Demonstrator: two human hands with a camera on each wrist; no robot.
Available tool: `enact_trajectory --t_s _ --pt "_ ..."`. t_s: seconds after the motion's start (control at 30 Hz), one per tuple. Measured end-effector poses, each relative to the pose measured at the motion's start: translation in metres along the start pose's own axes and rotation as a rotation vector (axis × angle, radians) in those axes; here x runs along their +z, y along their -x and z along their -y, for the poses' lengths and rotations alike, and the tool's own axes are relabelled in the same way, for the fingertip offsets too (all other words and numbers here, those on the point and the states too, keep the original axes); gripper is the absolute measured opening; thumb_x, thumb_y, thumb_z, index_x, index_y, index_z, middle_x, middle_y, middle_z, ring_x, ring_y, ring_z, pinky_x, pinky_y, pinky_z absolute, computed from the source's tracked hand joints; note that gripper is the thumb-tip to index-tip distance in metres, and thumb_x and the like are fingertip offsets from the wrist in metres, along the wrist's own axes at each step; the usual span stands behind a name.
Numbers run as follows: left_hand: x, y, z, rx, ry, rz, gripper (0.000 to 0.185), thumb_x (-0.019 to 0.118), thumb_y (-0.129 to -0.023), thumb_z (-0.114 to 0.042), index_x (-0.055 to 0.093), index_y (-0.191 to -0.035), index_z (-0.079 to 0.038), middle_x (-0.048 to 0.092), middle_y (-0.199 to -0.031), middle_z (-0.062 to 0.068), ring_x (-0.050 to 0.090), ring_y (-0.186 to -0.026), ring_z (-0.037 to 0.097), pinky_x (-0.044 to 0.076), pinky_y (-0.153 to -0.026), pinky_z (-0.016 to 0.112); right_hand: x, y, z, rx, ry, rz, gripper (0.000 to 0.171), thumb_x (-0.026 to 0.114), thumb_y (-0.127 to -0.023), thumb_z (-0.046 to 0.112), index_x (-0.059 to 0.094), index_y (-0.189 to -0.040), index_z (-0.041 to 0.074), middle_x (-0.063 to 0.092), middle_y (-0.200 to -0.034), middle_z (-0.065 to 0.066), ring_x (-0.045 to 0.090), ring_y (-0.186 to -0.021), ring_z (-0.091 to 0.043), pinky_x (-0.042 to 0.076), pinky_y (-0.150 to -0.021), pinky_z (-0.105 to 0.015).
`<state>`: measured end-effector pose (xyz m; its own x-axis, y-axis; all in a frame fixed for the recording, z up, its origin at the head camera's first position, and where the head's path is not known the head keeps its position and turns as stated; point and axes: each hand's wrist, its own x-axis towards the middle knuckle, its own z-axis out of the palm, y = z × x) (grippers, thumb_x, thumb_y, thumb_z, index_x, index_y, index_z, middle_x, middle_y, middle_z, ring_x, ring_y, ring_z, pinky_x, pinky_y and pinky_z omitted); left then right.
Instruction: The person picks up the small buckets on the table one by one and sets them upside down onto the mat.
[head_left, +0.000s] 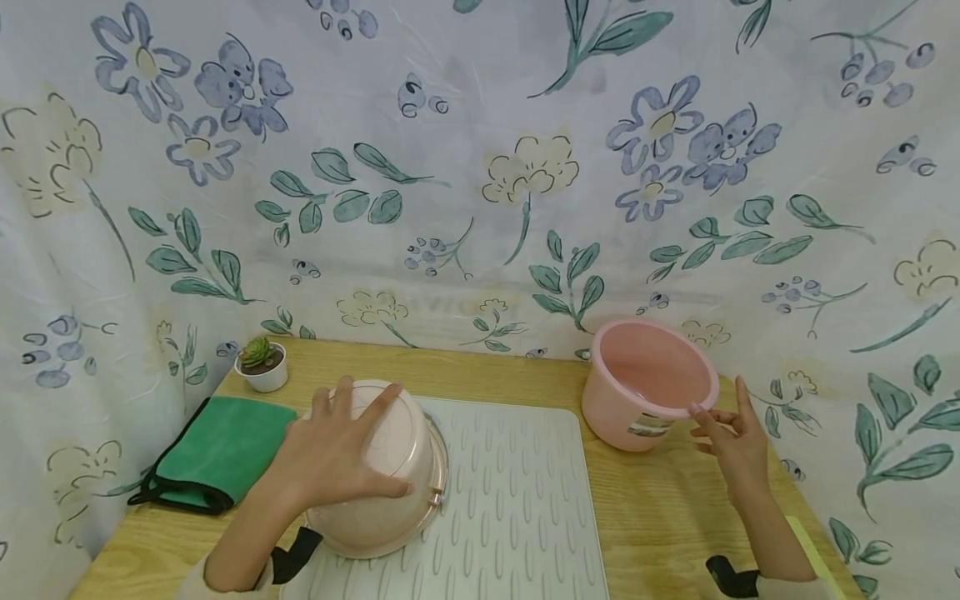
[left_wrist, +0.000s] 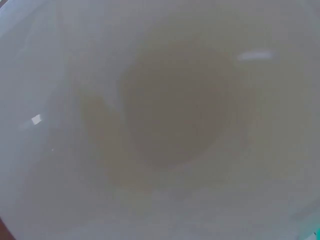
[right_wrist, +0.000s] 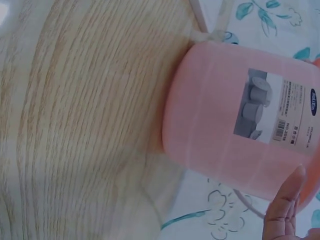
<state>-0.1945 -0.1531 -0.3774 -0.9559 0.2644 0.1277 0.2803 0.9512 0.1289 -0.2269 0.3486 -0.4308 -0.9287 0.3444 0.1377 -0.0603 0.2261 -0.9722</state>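
The left hand (head_left: 337, 454) lies flat on a pale bowl (head_left: 390, 483) that is upside down. The fingers are spread out wide over the bottom of the bowl and press on it; they are not curled around it. The bowl sits on the left part of a white mat (head_left: 510, 508) with little ridges, and the mat lies on the wooden tabletop (head_left: 660, 508). The left wrist view is filled with the pale bowl (left_wrist: 165, 115), very close and blurry. On the right side, the right hand (head_left: 738, 446) is loose and open. Its fingertips (head_left: 697, 410) are at the rim of a pink bucket (head_left: 648, 383), but it holds nothing. In the right wrist view the pink bucket (right_wrist: 245, 120) has a paper label (right_wrist: 277, 107) on its side, and one finger (right_wrist: 285, 210) is right by it. A green cloth (head_left: 217, 450) lies left of the bowl. Behind the cloth stands a little plant (head_left: 261, 362) in a white pot. A sheet with flowers (head_left: 480, 167) hangs behind it all.
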Motion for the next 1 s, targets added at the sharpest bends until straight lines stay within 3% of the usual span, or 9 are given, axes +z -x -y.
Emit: enact_trajectory --t_s 0.5,1.0 --pt "-0.001 -0.015 -0.001 -0.030 0.012 0.099 0.118 0.048 -0.045 -0.092 0.023 -0.146 -0.036 0.022 -0.141 0.032 0.031 -0.120 0.054 0.040 -0.065 0.064 -0.006 -0.011 0.001 0.085 -0.115 0.069 0.081 0.062 -0.088 0.023 0.008 -0.146 0.040 0.061 -0.087 0.014 0.064 -0.069 -0.005 0.052 -0.060 -0.021" --pt "-0.006 -0.024 -0.002 -0.021 0.026 0.161 0.118 0.051 -0.045 -0.091 0.024 -0.145 -0.035 0.023 -0.139 0.034 0.031 -0.118 0.056 0.041 -0.056 0.059 -0.006 -0.020 0.010 0.165 -0.278 0.098 0.090 0.062 -0.088 0.013 -0.003 -0.148 0.031 0.064 -0.076 0.009 0.066 -0.065 -0.008 0.053 -0.059 -0.023"
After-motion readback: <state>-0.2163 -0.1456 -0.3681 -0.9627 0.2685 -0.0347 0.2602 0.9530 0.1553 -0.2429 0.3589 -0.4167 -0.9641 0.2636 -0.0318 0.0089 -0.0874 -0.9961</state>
